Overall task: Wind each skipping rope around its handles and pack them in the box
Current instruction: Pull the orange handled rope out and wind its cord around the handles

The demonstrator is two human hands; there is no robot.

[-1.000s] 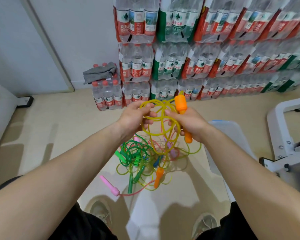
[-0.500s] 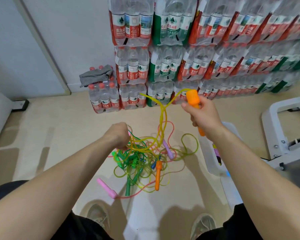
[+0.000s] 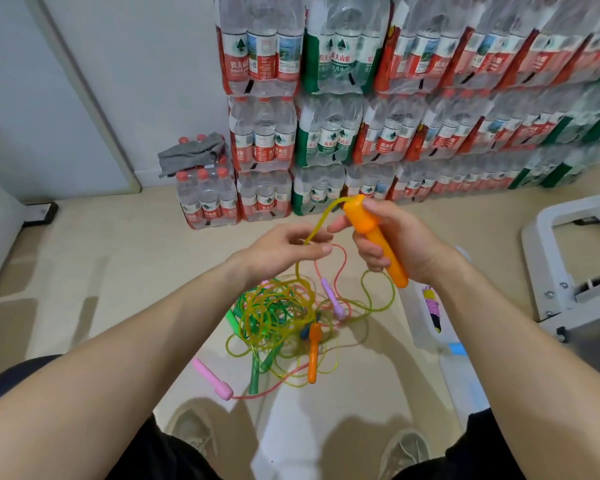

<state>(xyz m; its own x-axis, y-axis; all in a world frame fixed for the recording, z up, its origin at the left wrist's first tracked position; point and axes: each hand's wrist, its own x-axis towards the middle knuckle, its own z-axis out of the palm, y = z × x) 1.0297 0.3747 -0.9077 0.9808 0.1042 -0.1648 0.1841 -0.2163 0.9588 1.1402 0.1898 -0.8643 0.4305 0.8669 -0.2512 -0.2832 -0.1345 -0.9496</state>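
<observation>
My right hand (image 3: 400,247) grips an orange handle (image 3: 374,237) of a yellow skipping rope, held tilted above the floor. Its yellow cord (image 3: 321,220) arcs from the handle's top down to my left hand (image 3: 284,251), which pinches it. Below, the cord falls into a tangled pile of ropes (image 3: 278,317) on the floor, yellow, green and pink. The second orange handle (image 3: 314,355), a pink handle (image 3: 212,379), a lilac handle (image 3: 333,297) and green handles (image 3: 255,368) lie in that pile. A clear plastic box (image 3: 426,327) stands on the floor at the right, with a wound rope inside, partly hidden by my right forearm.
Shrink-wrapped packs of water bottles (image 3: 361,116) are stacked along the back wall, with a grey cloth (image 3: 191,155) on a low pack. A white metal frame (image 3: 568,258) stands at the right. My shoes (image 3: 194,431) are at the bottom.
My left hand rose from the pile and took the yellow cord close to the handle. My right hand came down and inward, tilting the orange handle. The loose loops dropped onto the pile.
</observation>
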